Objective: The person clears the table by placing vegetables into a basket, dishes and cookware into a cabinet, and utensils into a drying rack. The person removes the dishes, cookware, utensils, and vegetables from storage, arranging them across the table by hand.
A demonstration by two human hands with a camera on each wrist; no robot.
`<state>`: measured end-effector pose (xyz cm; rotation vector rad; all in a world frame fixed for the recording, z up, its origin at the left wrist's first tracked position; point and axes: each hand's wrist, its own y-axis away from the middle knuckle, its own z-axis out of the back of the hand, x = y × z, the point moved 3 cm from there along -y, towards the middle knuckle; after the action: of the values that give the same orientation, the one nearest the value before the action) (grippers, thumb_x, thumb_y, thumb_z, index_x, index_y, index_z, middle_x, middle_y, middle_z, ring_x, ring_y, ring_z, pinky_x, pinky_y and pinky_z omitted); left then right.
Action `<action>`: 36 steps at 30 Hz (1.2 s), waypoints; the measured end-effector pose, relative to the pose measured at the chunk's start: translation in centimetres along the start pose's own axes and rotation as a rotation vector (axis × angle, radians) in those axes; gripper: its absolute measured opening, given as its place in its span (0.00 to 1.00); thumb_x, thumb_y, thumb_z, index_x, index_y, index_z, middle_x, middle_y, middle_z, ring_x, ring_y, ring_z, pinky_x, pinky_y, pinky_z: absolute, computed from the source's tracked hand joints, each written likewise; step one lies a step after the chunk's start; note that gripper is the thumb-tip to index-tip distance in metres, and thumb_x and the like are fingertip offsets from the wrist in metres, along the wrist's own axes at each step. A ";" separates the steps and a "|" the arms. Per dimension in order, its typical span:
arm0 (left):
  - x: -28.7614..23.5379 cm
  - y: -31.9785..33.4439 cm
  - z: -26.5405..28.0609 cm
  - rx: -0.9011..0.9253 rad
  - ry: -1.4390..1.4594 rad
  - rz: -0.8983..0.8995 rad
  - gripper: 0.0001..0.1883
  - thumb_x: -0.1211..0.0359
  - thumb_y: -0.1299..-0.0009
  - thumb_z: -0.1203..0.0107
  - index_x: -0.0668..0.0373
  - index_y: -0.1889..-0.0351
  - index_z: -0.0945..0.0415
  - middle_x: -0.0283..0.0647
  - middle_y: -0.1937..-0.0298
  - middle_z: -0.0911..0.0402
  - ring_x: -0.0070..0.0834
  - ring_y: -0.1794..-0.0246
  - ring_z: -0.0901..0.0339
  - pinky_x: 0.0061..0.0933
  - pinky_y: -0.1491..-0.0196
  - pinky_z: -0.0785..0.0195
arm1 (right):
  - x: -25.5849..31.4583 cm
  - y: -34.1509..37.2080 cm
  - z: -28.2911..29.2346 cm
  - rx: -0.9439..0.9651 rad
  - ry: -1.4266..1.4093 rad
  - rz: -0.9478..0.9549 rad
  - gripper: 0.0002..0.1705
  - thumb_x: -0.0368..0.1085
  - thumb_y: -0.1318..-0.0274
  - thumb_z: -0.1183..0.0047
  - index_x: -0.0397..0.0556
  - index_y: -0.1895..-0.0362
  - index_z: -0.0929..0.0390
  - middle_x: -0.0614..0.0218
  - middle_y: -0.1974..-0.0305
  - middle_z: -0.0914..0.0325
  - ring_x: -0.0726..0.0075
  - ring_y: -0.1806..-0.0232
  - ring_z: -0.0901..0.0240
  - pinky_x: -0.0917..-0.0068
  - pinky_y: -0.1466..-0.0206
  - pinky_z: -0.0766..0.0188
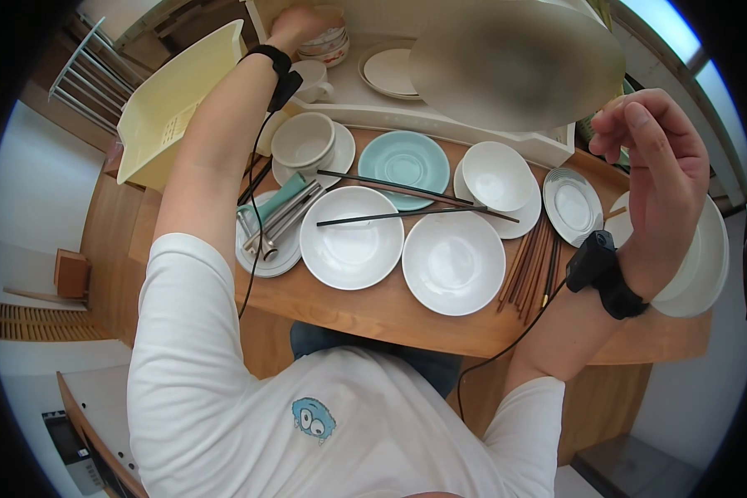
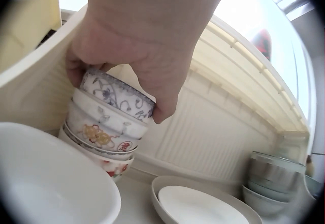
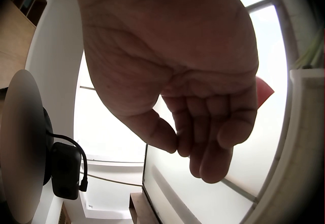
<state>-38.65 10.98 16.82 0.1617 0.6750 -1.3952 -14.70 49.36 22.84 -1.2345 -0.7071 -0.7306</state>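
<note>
In the left wrist view the left hand (image 2: 137, 56) grips the top bowl (image 2: 119, 94), with blue floral decoration, of a stack of patterned bowls (image 2: 101, 130) inside a cream rack. Fingers lie on one side of its rim and the thumb on the other. In the head view the left hand (image 1: 300, 25) is at the top left over the same stack (image 1: 332, 56). The right hand (image 1: 668, 158) is raised above the table's right side; in the right wrist view the right hand (image 3: 188, 86) has loosely bent fingers and holds nothing.
A yellow basket (image 1: 170, 100) stands left of the cream rack (image 1: 440, 124). On the table (image 1: 373, 322) are white plates (image 1: 353, 241), a teal plate (image 1: 403, 166), a large cup (image 1: 304, 141), chopsticks (image 1: 527, 270) and metal utensils (image 1: 286, 217). Small plates (image 1: 390, 70) lie inside the rack.
</note>
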 end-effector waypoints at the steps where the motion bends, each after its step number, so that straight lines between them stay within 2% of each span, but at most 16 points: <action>1: 0.1 0.1 -0.1 0.001 0.000 0.000 0.26 0.57 0.42 0.30 0.63 0.49 0.17 0.51 0.49 0.15 0.41 0.50 0.16 0.40 0.50 0.19 | 0.0 0.0 0.0 0.000 0.000 -0.001 0.10 0.34 0.34 0.48 0.39 0.62 0.21 0.61 0.68 0.17 0.73 0.71 0.23 0.79 0.66 0.33; 4: 0.8 -0.3 0.0 0.019 0.123 -0.017 0.27 0.54 0.42 0.31 0.63 0.49 0.17 0.52 0.49 0.15 0.44 0.50 0.16 0.42 0.49 0.20 | 0.1 -0.1 -0.3 0.010 -0.011 0.002 0.09 0.33 0.34 0.47 0.39 0.63 0.20 0.61 0.68 0.17 0.73 0.71 0.23 0.79 0.66 0.33; 6: 0.5 -1.4 -0.6 0.089 -0.140 -0.342 0.27 0.52 0.41 0.32 0.62 0.50 0.17 0.55 0.50 0.15 0.46 0.50 0.17 0.44 0.48 0.22 | 0.2 0.1 -0.3 -0.013 -0.010 -0.010 0.08 0.33 0.35 0.46 0.40 0.63 0.20 0.62 0.68 0.17 0.75 0.71 0.24 0.80 0.66 0.33; 7: -1.3 0.2 -0.8 0.104 -0.133 -0.353 0.27 0.52 0.41 0.32 0.62 0.50 0.17 0.55 0.50 0.15 0.46 0.50 0.17 0.44 0.48 0.22 | 0.3 0.3 -0.1 -0.026 0.000 -0.023 0.08 0.33 0.35 0.46 0.40 0.63 0.20 0.62 0.68 0.17 0.75 0.71 0.24 0.80 0.66 0.33; 9: -5.5 4.3 0.3 0.010 -0.631 -0.317 0.33 0.47 0.44 0.31 0.69 0.54 0.17 0.58 0.53 0.15 0.46 0.52 0.16 0.46 0.47 0.24 | 0.4 0.3 0.2 0.029 0.032 -0.015 0.11 0.36 0.31 0.50 0.41 0.60 0.21 0.62 0.64 0.17 0.75 0.67 0.23 0.79 0.62 0.33; 10: -5.1 4.2 -1.3 0.017 -0.629 -0.328 0.33 0.47 0.44 0.31 0.69 0.54 0.17 0.58 0.53 0.15 0.46 0.52 0.16 0.46 0.47 0.24 | 0.3 0.3 0.6 0.018 0.036 -0.022 0.11 0.36 0.31 0.50 0.41 0.60 0.21 0.62 0.64 0.17 0.75 0.67 0.23 0.79 0.62 0.33; 12: -3.6 4.4 -5.0 -0.020 -0.392 -0.604 0.43 0.42 0.43 0.34 0.76 0.48 0.26 0.60 0.47 0.22 0.51 0.47 0.23 0.44 0.44 0.28 | 0.0 0.2 0.8 0.057 -0.001 0.005 0.11 0.36 0.31 0.50 0.41 0.60 0.21 0.62 0.64 0.17 0.75 0.67 0.23 0.79 0.62 0.34; 14: -8.2 11.9 -4.3 0.284 -0.196 -0.716 0.40 0.43 0.40 0.37 0.77 0.50 0.25 0.63 0.50 0.20 0.53 0.48 0.22 0.45 0.45 0.27 | -0.1 0.0 1.0 0.070 0.011 0.010 0.11 0.36 0.31 0.50 0.41 0.60 0.21 0.61 0.64 0.17 0.75 0.67 0.23 0.78 0.62 0.34; 16: -10.7 17.4 -6.1 0.509 -0.030 -0.689 0.40 0.44 0.41 0.37 0.78 0.49 0.26 0.63 0.52 0.20 0.53 0.50 0.22 0.45 0.48 0.26 | 0.0 0.0 0.8 0.095 0.020 0.019 0.11 0.36 0.31 0.50 0.41 0.60 0.20 0.61 0.64 0.17 0.75 0.67 0.23 0.78 0.62 0.34; 18: -13.3 21.2 -7.4 0.654 -0.178 -0.816 0.51 0.42 0.43 0.34 0.83 0.39 0.36 0.68 0.41 0.28 0.54 0.39 0.27 0.43 0.39 0.31 | 0.3 0.0 0.5 0.101 0.021 0.013 0.11 0.36 0.31 0.50 0.41 0.60 0.20 0.61 0.64 0.17 0.75 0.67 0.23 0.78 0.62 0.34; 21: -14.6 24.0 -8.9 0.679 -0.148 -0.732 0.50 0.43 0.46 0.32 0.84 0.44 0.35 0.68 0.47 0.27 0.56 0.42 0.26 0.43 0.42 0.29 | 0.6 0.2 0.1 0.098 -0.006 0.022 0.11 0.36 0.31 0.50 0.41 0.60 0.20 0.61 0.64 0.16 0.75 0.67 0.23 0.78 0.62 0.34; 24: -14.7 24.6 -10.8 0.598 -0.171 -0.763 0.49 0.44 0.48 0.31 0.82 0.46 0.34 0.67 0.50 0.26 0.57 0.44 0.26 0.42 0.43 0.28 | 0.7 0.3 0.0 0.099 -0.011 0.027 0.11 0.36 0.31 0.49 0.41 0.61 0.20 0.61 0.64 0.17 0.74 0.67 0.23 0.78 0.62 0.34; 27: -14.9 24.3 -11.5 0.598 -0.105 -0.718 0.49 0.46 0.51 0.29 0.83 0.46 0.34 0.67 0.48 0.26 0.56 0.45 0.25 0.43 0.45 0.26 | 0.8 0.3 -0.2 0.096 0.002 0.038 0.11 0.36 0.32 0.49 0.41 0.61 0.20 0.62 0.65 0.17 0.74 0.68 0.24 0.78 0.62 0.34; 31: -15.5 23.0 -9.4 0.568 -0.034 -0.603 0.46 0.47 0.53 0.29 0.81 0.50 0.29 0.66 0.50 0.24 0.51 0.48 0.22 0.42 0.47 0.25 | 0.9 0.4 0.1 0.086 -0.002 0.009 0.11 0.37 0.32 0.48 0.41 0.62 0.20 0.62 0.65 0.17 0.75 0.68 0.24 0.78 0.62 0.34; 33: -15.0 20.6 -7.5 0.463 0.029 -0.551 0.46 0.44 0.52 0.30 0.84 0.54 0.26 0.64 0.55 0.21 0.52 0.49 0.20 0.41 0.49 0.23 | 0.9 0.7 0.3 0.069 -0.007 0.017 0.11 0.37 0.32 0.48 0.41 0.61 0.20 0.62 0.65 0.17 0.75 0.68 0.24 0.78 0.62 0.34; 36: -11.9 15.6 -4.2 0.318 0.035 -0.502 0.42 0.41 0.51 0.31 0.79 0.60 0.20 0.59 0.62 0.15 0.48 0.60 0.15 0.43 0.57 0.21 | 1.0 0.7 0.2 0.085 -0.012 0.033 0.11 0.37 0.32 0.48 0.41 0.61 0.20 0.62 0.65 0.17 0.75 0.68 0.24 0.78 0.62 0.35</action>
<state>-25.69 26.24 15.31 0.2813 0.5363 -1.9855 -13.60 49.61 23.28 -1.1715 -0.7186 -0.6601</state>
